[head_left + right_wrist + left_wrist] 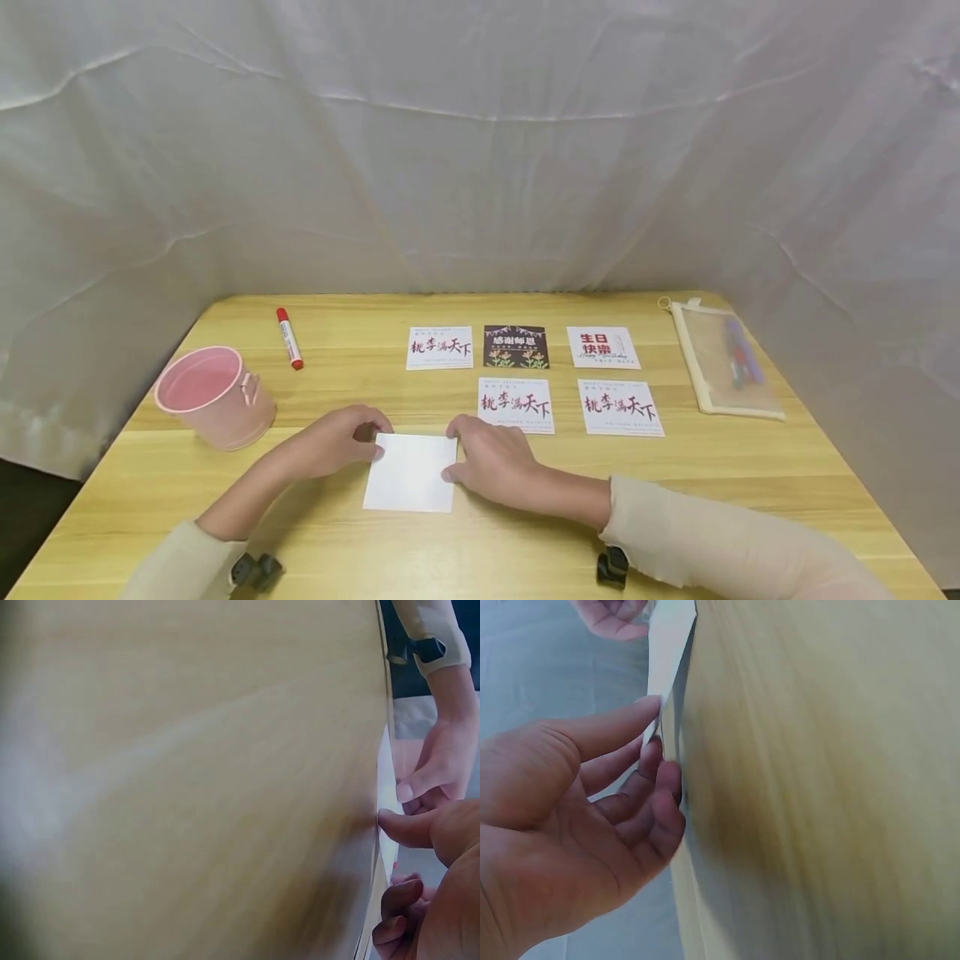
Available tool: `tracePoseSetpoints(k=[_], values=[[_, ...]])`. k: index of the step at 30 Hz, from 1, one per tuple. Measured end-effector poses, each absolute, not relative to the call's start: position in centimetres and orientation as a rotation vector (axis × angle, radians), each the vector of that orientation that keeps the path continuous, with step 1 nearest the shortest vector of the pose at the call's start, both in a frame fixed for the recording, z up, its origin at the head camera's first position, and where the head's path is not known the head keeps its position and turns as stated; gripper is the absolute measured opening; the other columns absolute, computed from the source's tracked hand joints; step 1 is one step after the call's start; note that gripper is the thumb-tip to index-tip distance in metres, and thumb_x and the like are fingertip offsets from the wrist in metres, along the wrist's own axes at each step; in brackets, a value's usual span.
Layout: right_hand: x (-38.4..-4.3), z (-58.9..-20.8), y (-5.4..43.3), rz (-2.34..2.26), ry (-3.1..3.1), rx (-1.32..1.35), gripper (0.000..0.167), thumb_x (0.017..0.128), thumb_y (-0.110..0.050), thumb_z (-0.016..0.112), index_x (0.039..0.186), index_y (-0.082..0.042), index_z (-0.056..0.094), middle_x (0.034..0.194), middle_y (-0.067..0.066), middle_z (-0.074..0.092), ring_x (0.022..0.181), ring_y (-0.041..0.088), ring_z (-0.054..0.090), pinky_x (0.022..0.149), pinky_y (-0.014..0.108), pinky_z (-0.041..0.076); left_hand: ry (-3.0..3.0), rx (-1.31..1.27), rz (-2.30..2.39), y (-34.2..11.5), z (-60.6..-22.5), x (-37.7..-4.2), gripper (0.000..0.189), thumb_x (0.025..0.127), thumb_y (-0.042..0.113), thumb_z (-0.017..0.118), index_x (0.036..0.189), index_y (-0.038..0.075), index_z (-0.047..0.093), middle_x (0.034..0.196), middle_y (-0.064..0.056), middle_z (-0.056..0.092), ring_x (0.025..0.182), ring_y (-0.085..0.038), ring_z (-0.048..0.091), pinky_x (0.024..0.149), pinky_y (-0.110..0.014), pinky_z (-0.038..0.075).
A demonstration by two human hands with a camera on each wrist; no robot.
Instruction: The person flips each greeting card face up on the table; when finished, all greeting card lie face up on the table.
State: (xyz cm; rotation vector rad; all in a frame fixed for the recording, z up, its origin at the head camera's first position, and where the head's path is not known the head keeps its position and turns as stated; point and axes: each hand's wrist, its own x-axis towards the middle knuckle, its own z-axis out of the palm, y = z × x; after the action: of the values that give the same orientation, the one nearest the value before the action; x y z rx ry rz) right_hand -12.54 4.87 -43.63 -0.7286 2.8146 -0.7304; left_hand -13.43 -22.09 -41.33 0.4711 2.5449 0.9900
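Note:
A square card with its blank white face up [411, 475] is held between both hands, low over the front middle of the table. My left hand [337, 442] pinches its upper left corner, thumb on top. In the left wrist view the card looks tilted, one end raised off the wood. On the opposite side my right hand [498, 462] grips the right edge, its thumb [409, 827] on the white face. Whatever is on the card's underside is hidden. Just beyond the right hand lies a white card with red lettering [516, 406].
Behind, a row holds another red-lettered card [440, 347], a dark flowered card [516, 347] and a birthday card [603, 347]. One more red-lettered card [620, 408] lies nearer. Left are a pink bucket [240, 417] and red marker [289, 338]; right, a zip pouch [712, 358] with pens.

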Motion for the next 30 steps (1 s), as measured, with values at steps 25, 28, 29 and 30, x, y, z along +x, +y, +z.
tracePoseSetpoints(k=[25,28,29,30], values=[[-16.5,-36.9,14.3,-1.377,2.424,-0.966,0.018,0.096,-0.02,0.07,0.113,-0.026,0.071,0.106,-0.007,0.066,0.085,0.017,0.058,0.07,0.029,0.051,2.419,0.399,1.613,-15.2,-38.1,-16.8,0.033,0.096,0.01,0.068,0.129,0.009,0.065,0.123,-0.01,0.065,0.096,-0.021,0.066,0.089,-0.052,0.054],[-16.6,-36.8,14.6,-1.38,2.382,-1.059,0.022,0.094,-0.018,0.071,0.115,-0.023,0.071,0.112,-0.006,0.068,0.089,0.017,0.058,0.072,0.03,0.052,2.421,0.403,1.633,-15.0,-38.0,-16.5,0.034,0.096,0.009,0.068,0.13,0.007,0.064,0.121,-0.01,0.066,0.095,-0.021,0.065,0.088,-0.052,0.054],[-16.6,-36.8,14.6,-1.386,2.369,-1.082,0.022,0.094,-0.017,0.072,0.115,-0.022,0.072,0.114,-0.005,0.069,0.091,0.017,0.059,0.074,0.03,0.052,2.414,0.404,1.641,-15.0,-38.0,-16.5,0.035,0.096,0.009,0.067,0.13,0.007,0.064,0.121,-0.011,0.066,0.095,-0.021,0.065,0.088,-0.052,0.054],[-16.6,-36.9,14.6,-1.396,2.358,-1.101,0.022,0.094,-0.016,0.072,0.115,-0.022,0.072,0.115,-0.004,0.069,0.094,0.016,0.059,0.075,0.03,0.052,2.411,0.409,1.645,-15.0,-38.0,-16.5,0.036,0.096,0.008,0.067,0.131,0.007,0.063,0.123,-0.012,0.065,0.095,-0.022,0.066,0.089,-0.052,0.054]])
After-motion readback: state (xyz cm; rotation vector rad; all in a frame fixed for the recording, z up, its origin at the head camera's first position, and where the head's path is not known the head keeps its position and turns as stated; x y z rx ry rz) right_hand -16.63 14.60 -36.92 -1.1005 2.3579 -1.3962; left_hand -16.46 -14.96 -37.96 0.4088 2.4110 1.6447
